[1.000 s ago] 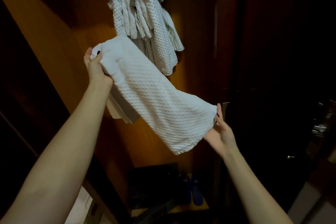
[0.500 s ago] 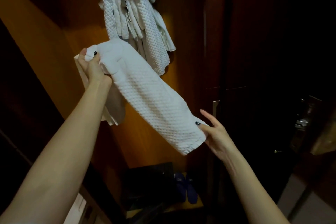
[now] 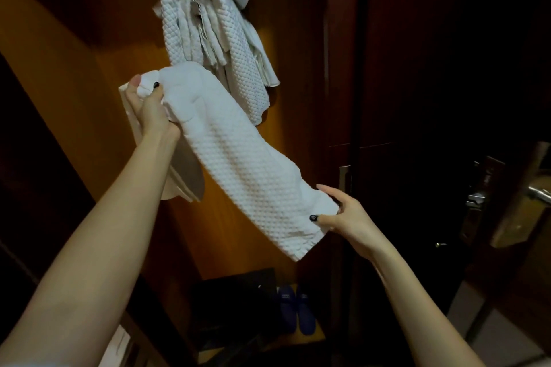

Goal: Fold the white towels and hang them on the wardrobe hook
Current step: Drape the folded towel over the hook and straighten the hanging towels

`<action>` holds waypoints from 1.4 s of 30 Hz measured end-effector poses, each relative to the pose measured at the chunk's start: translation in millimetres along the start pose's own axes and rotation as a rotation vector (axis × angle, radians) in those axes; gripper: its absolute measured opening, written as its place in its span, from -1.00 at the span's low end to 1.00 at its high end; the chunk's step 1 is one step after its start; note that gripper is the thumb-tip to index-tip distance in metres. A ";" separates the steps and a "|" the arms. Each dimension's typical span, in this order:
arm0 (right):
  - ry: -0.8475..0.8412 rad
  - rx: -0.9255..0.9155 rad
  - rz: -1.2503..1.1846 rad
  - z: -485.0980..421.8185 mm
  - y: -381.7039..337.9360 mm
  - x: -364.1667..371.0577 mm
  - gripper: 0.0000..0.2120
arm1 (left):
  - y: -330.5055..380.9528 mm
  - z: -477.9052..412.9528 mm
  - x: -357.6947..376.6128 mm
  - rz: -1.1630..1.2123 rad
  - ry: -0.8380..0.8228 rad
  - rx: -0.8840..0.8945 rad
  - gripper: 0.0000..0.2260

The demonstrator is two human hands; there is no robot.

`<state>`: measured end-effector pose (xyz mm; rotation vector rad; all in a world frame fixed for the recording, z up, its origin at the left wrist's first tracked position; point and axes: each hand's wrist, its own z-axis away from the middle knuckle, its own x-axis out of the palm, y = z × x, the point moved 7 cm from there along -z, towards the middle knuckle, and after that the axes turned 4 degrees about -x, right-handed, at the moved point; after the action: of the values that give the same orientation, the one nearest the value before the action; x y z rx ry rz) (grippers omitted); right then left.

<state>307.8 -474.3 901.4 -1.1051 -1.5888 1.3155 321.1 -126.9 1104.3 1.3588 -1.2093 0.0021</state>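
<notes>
**Getting the folded towel up onto the hook**

I have the folded towel [image 3: 238,158] stretched on a slant between both hands, in front of the wardrobe's back panel. My left hand [image 3: 149,107] is high and to the left, its fingers curled tight round the upper end, and a loose flap hangs down behind the wrist. My right hand [image 3: 343,217] is low and to the right. Its thumb presses on the front of the lower end with the fingers behind, a light pinch. The hung towels [image 3: 214,39] drape just above and behind the upper end. The hook is hidden under them, so I cannot tell how much room it has left.

To do this well, I judge I should gather the loose flap into the fold first. Then I'd bring the lower end up to meet the upper one so the towel halves neatly. I'd lift its middle over the hook from the near side, without dragging the hung towels off. Anything dropped would land by the blue slippers [image 3: 295,310] on the wardrobe floor.
</notes>
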 end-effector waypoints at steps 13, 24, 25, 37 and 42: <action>0.051 0.059 0.139 -22.7 -20.0 -32.0 -0.84 | 6.2 -16.7 -18.0 -0.158 -0.019 0.050 -0.55; -0.008 0.062 -0.409 -44.0 -29.4 -30.8 -0.60 | 3.0 -37.7 -37.2 -0.115 -0.036 0.007 -0.49; 0.002 0.098 -0.496 -43.7 -24.7 -29.7 -0.59 | 1.8 -37.9 -36.8 -0.098 -0.044 -0.004 -0.47; -0.230 0.340 -0.122 -27.9 12.4 4.9 -0.71 | 3.2 -39.6 -23.0 -0.239 -0.231 -0.031 -0.38; -0.337 0.326 0.035 -39.2 -3.5 14.6 -0.62 | 10.5 -41.3 -12.6 -0.233 -0.259 -0.019 -0.37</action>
<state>339.4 -448.7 911.6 -0.7416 -1.5180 1.7831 335.6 -86.0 1113.9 1.5094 -1.2520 -0.3588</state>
